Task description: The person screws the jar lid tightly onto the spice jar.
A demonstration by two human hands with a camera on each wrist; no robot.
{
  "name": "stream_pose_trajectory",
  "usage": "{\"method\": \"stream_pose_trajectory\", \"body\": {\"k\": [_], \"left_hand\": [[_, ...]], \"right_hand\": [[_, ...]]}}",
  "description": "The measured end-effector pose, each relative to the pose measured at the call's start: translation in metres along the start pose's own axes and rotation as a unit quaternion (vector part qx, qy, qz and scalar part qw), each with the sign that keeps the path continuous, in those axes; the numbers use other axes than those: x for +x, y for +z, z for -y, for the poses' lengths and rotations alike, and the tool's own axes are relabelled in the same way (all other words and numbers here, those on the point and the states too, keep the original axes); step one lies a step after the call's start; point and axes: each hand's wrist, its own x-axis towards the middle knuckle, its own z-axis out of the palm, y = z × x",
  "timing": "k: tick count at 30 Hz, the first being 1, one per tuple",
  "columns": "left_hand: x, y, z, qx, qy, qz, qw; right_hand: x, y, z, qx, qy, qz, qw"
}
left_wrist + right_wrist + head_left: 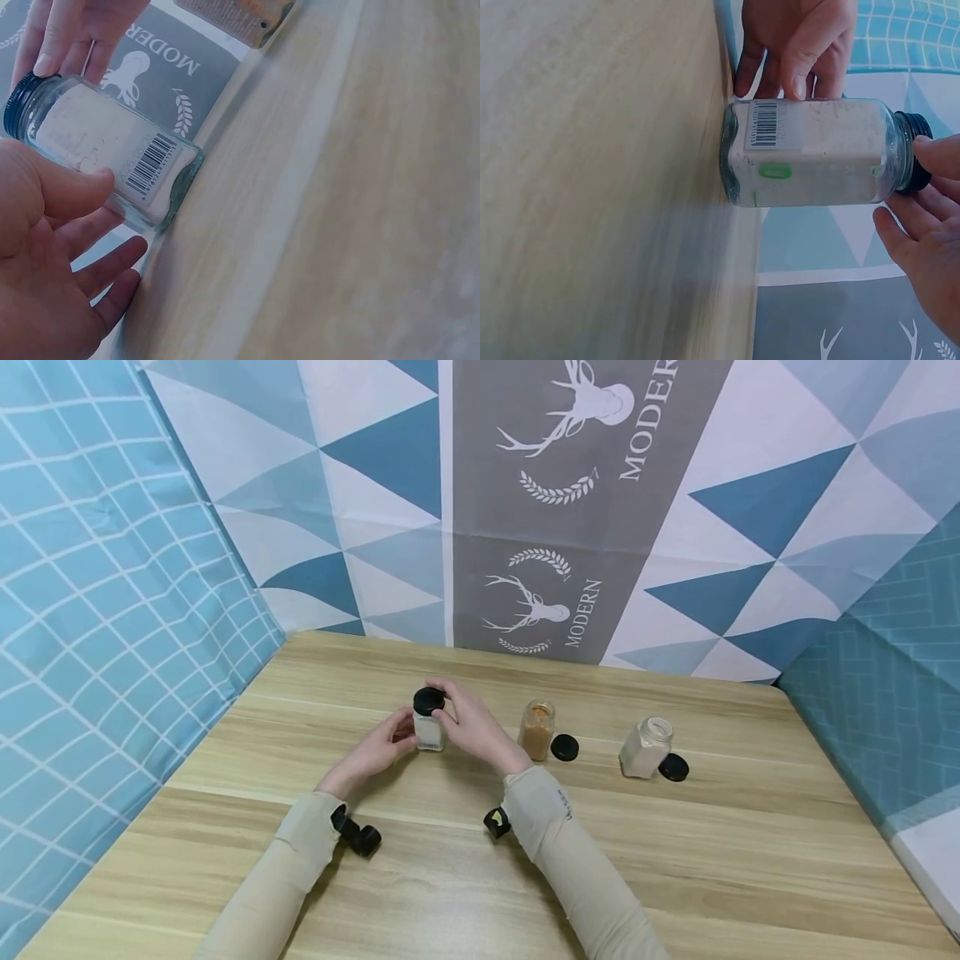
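Observation:
A square glass jar (430,732) of white powder stands upright on the table with its black lid (428,700) on. My left hand (381,745) holds the jar low from its left side, thumb against the glass in the left wrist view, the other fingers spread round behind. Thumb and fingers of my right hand (472,725) pinch the lid's edge from the right. A barcode label (764,124) and a green mark (775,171) show on the glass in the right wrist view.
To the right stands a lidless jar of orange-brown powder (536,732), a black lid (565,747) beside it. Farther right is a lidless jar of pale powder (645,750) with another black lid (673,767) by its base. Patterned cloth (390,485) hangs behind the wooden table (450,893).

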Motion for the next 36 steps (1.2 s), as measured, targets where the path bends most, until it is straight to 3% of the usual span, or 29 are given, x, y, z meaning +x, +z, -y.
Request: {"method": "stream_pose_trajectory", "body": {"k": [8, 13, 24, 27, 36], "left_hand": [[0.0, 0.001, -0.004, 0.013, 0.006, -0.002, 0.9999], [0.0, 0.002, -0.003, 0.013, 0.013, -0.006, 0.9998], [-0.004, -0.003, -0.011, 0.037, 0.0, 0.014, 0.9992], [-0.007, -0.005, -0.02, 0.053, -0.002, -0.004, 0.9986], [-0.01, -0.008, -0.051, 0.084, 0.011, -0.103, 0.991]], "right_hand": [[-0.002, 0.007, 0.004, 0.007, 0.017, -0.052, 0.9985], [-0.003, 0.011, 0.003, 0.006, 0.025, -0.064, 0.9977], [-0.01, -0.009, 0.006, -0.032, 0.021, 0.006, 0.9992], [-0.014, -0.017, 0.005, -0.06, 0.013, -0.003, 0.9981], [-0.032, -0.05, 0.003, -0.12, -0.02, -0.051, 0.9913]]}}
